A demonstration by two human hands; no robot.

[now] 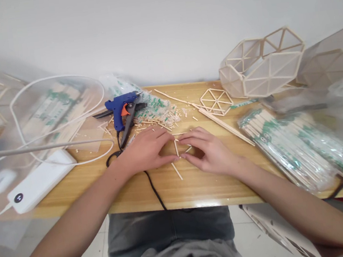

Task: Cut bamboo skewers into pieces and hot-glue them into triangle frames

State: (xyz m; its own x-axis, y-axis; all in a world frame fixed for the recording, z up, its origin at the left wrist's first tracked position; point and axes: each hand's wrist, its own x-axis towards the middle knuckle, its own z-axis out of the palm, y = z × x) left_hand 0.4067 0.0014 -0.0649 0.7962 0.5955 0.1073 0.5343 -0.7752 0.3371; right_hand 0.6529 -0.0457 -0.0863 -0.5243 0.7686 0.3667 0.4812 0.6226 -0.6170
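Both hands meet over the middle of the wooden table around a small frame of thin wooden sticks (176,148). My left hand (149,148) pinches its left side, with the index finger at the far end of an upright stick and the thumb at the near end. My right hand (208,149) grips the same frame from the right, thumb and fingers at the stick's two ends. Its right part is partly hidden by the fingers. A loose stick (177,171) lies just below my left thumb. Behind my left hand lie a blue glue gun (121,109) and dark-handled cutters (129,123).
Cut stick bits (167,118) are heaped behind the hands. A finished-looking hexagon frame (217,101) lies near a paper-covered stick structure (264,67). Bagged sticks (287,147) lie right. A white power bank (42,181) and cables are left. A black cord (154,189) crosses the front edge.
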